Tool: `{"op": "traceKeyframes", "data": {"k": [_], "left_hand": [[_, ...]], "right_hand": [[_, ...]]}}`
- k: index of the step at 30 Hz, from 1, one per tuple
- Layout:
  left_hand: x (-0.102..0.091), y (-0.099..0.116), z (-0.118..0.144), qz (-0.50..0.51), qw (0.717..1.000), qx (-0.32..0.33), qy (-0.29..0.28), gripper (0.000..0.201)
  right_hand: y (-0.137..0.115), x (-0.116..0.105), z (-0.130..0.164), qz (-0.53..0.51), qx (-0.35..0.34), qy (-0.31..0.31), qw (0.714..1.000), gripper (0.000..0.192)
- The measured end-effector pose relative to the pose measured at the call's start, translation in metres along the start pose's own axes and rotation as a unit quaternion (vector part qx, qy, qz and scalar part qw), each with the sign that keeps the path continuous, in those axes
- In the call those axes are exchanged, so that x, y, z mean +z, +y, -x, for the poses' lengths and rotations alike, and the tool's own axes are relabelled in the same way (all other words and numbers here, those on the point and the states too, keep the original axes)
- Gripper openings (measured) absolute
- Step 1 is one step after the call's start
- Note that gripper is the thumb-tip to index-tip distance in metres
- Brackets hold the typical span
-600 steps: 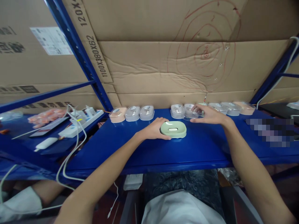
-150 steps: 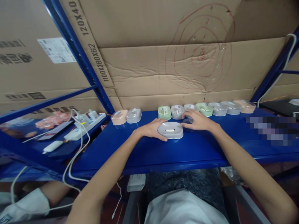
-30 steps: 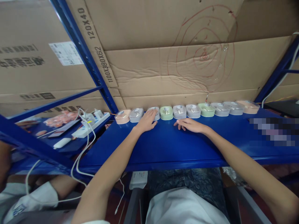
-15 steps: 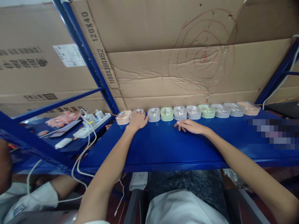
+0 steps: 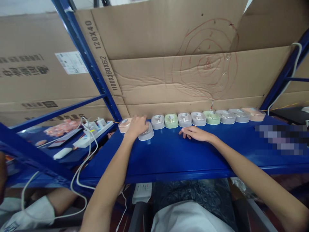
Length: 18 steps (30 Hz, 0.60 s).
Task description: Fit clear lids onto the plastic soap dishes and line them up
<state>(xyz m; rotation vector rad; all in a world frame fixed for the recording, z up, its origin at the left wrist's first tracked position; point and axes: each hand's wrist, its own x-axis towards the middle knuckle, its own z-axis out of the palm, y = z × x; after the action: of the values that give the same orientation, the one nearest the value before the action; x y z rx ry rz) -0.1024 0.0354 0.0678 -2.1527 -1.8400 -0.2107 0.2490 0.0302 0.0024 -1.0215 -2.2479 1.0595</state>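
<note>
My left hand [image 5: 136,126] is at the left end of a row of small rounded cases with clear lids. It grips a grey case [image 5: 147,134], which sits nearer to me than the row; part of the case is hidden under the fingers. Just behind that hand is a peach case [image 5: 124,125], partly covered. My right hand [image 5: 195,133] rests on the blue shelf [image 5: 166,154] in front of the middle cases, fingers loosely bent and apart, holding nothing. Nearest to it are a grey case [image 5: 184,119] and another grey case [image 5: 198,119].
Further along the row stand a green case [image 5: 171,120], a second green case [image 5: 211,117] and a peach case [image 5: 256,114] at the right end. Cardboard [image 5: 149,80] walls the back. Left of a blue post lie a power strip [image 5: 93,135] and white cables. Another person's sleeve [image 5: 31,212] shows lower left.
My left hand has drawn the grey case out of the row, toward me and slightly right. My right hand stays in much the same place. The view has shifted a little.
</note>
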Motion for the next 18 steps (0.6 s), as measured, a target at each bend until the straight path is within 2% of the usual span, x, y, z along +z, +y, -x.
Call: {"op": "traceKeyframes", "data": {"k": [2, 5, 11, 16, 18], "left_hand": [[0.003, -0.001, 0.0, -0.008, 0.999, 0.01, -0.04, 0.042], [0.002, 0.002, 0.004, -0.007, 0.998, 0.021, -0.056, 0.043], [-0.019, 0.02, 0.019, 0.035, 0.994, 0.048, -0.093, 0.051], [-0.029, 0.045, 0.034, 0.161, 0.967, 0.163, -0.113, 0.055], [-0.025, 0.058, 0.038, 0.202, 0.95, 0.215, -0.103, 0.056]], "right_hand": [[0.001, 0.0, -0.001, 0.0, 0.001, 0.001, 1.0, 0.07], [0.003, 0.0, -0.001, 0.001, -0.002, 0.0, 1.0, 0.069], [-0.002, 0.002, 0.001, 0.014, -0.008, 0.003, 1.0, 0.066], [-0.01, 0.002, 0.005, 0.047, -0.045, 0.016, 0.998, 0.061], [-0.011, 0.002, 0.008, 0.064, -0.07, 0.024, 0.995, 0.069]]}}
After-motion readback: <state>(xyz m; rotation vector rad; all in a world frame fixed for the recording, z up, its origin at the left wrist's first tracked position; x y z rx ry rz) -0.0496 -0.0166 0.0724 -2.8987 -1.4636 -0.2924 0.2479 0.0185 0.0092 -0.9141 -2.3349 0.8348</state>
